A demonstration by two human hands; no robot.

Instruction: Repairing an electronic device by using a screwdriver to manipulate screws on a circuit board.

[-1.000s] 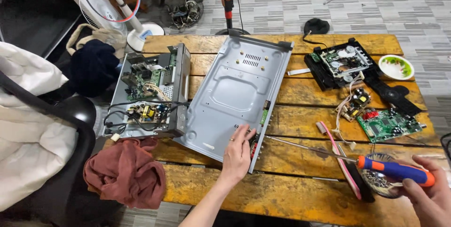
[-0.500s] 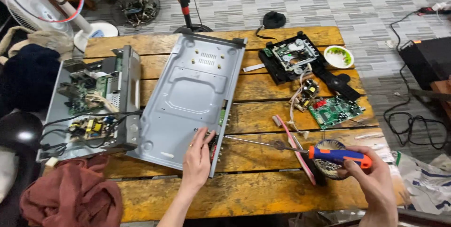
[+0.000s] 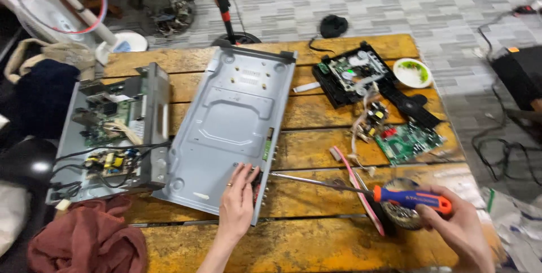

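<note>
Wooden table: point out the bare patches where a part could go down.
Bare wood on the table along the near edge, between the left hand and right hand; also between the metal cover and green circuit board. Far right is crowded with the disc drive.

grey metal chassis cover [image 3: 237, 120] flat on the wooden table, long orange-and-blue-handled screwdriver [image 3: 361, 191] at its near edge

A worn yellow plank table [image 3: 316, 250] is set on a grey patterned tile floor [image 3: 395, 2]. A white standing fan [image 3: 62, 2] is seen at the far left corner.
</note>
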